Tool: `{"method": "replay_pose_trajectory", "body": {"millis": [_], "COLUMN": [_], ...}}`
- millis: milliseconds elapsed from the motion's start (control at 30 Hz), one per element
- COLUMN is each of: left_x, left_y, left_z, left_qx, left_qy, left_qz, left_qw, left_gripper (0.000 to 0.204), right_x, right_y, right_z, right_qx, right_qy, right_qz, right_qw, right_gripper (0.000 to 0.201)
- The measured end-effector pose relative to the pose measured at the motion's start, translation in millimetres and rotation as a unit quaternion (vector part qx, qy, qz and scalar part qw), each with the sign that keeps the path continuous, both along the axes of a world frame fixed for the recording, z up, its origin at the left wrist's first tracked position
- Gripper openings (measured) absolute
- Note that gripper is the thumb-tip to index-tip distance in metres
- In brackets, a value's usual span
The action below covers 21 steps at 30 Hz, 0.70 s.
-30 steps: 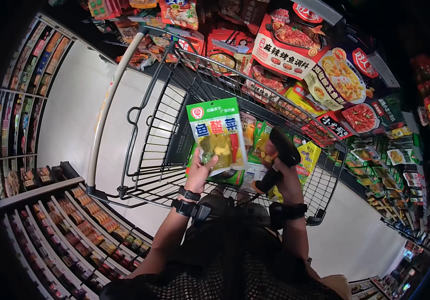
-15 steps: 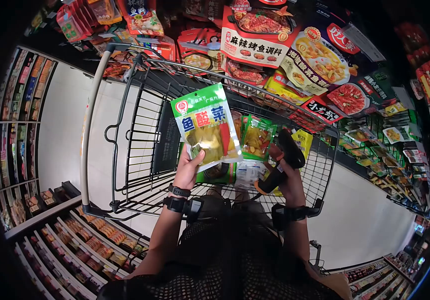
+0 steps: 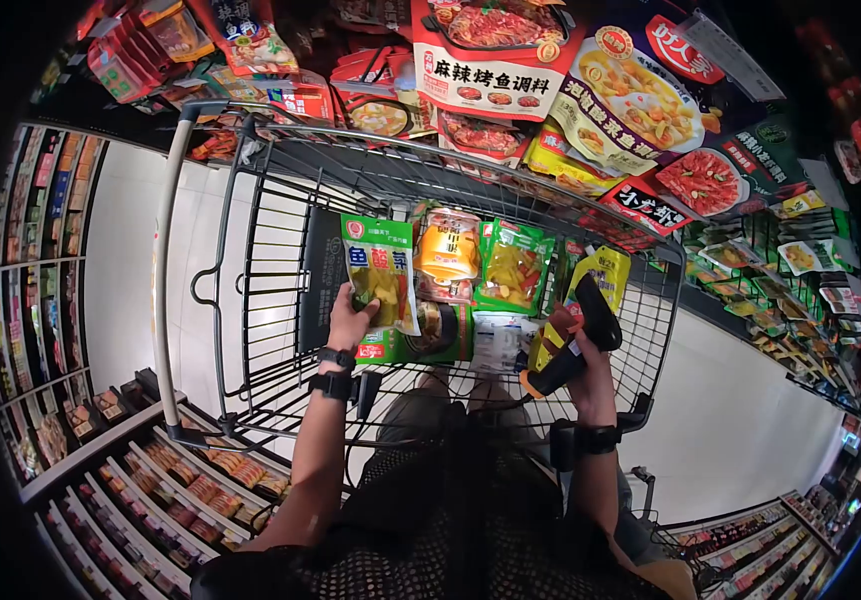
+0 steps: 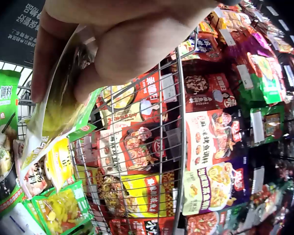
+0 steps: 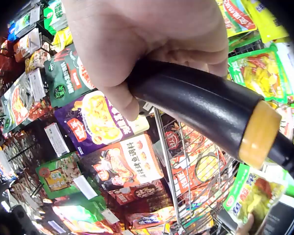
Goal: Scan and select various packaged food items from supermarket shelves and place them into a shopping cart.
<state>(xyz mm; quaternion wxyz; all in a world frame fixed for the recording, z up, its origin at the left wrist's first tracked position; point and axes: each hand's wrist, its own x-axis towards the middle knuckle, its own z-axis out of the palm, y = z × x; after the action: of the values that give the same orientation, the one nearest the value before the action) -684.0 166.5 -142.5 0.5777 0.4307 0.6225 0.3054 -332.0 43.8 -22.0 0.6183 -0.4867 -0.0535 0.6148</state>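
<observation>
a green-topped clear plastic pickle pouch [image 3: 382,268], likely squashy, slippery and fairly light, is being pinched by the left hand [image 3: 349,320] at its lower-left edge, probably a sound hold, while rightward of that grip a black, orange-ended handle [image 5: 198,105] is being clasped by the right hand [image 5: 152,39].

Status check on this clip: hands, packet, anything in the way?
Left hand pinching green-topped packet, printed front up. Right hand gripping black handheld device. Other packets lie in cart; nothing seen blocking either hand.
</observation>
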Motion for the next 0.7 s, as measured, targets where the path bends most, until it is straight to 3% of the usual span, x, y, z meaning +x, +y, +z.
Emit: {"method": "replay_pose_trajectory", "body": {"millis": [33, 67, 100, 133, 167, 333, 400, 533, 600, 667, 700], "left_x": [4.7, 6.3, 25.9, 37.6, 35.6, 31.9, 31.4, 33.1, 31.0, 15.6, 14.5], "left_y": [4.9, 4.4, 7.9, 10.8, 12.4, 44.6, 56.4, 64.5, 62.8, 56.3, 55.7], "left_z": [-5.6, -9.0, 26.8, 47.8, 41.3, 14.0, -16.5, -74.2, -103.5, -152.4, -155.4], "left_qx": [0.085, 0.084, 0.062, 0.038, 0.091, 0.106, 0.108, 0.1, 0.105, 0.145, 0.113], "left_qy": [0.12, 0.12, 0.305, 0.479, 0.485, 0.466, 0.434, 0.385, 0.355, 0.329, 0.332], "left_qz": [-0.029, -0.032, -0.074, -0.113, -0.119, -0.101, -0.106, -0.087, -0.085, -0.099, -0.129], "left_qw": [0.989, 0.989, 0.947, 0.87, 0.862, 0.873, 0.888, 0.913, 0.925, 0.928, 0.927], "left_gripper": [0.048, 0.048, 0.046, 0.045, 0.042, 0.045, 0.045, 0.054, 0.051, 0.046, 0.037], "right_x": [-0.3, -0.3, 0.2, 0.3, 0.0, -2.7, -3.3, -5.0, -5.5, -5.5, -4.5], "right_y": [-0.4, -1.4, -2.6, -4.7, -6.9, -11.5, -9.2, -16.0, -21.2, -31.0, -33.6], "right_z": [0.2, 0.7, 1.8, 3.3, 4.0, -4.6, -4.5, -1.3, 3.2, -1.0, -2.0], "right_qx": [-0.005, -0.009, -0.01, -0.014, -0.018, -0.019, -0.027, -0.034, -0.067, -0.065, -0.063], "right_qy": [0.005, 0.01, 0.01, 0.01, 0.01, -0.023, -0.023, 0.005, -0.026, -0.013, -0.016], "right_qz": [-0.004, -0.009, -0.01, -0.01, -0.009, 0.0, -0.01, -0.013, 0.004, -0.002, 0.001], "right_qw": [1.0, 1.0, 1.0, 1.0, 1.0, 1.0, 0.999, 0.999, 0.997, 0.998, 0.998], "right_gripper": [0.047, 0.045, 0.045, 0.042, 0.039, 0.029, 0.024, 0.037, 0.03, 0.04, 0.043]}}
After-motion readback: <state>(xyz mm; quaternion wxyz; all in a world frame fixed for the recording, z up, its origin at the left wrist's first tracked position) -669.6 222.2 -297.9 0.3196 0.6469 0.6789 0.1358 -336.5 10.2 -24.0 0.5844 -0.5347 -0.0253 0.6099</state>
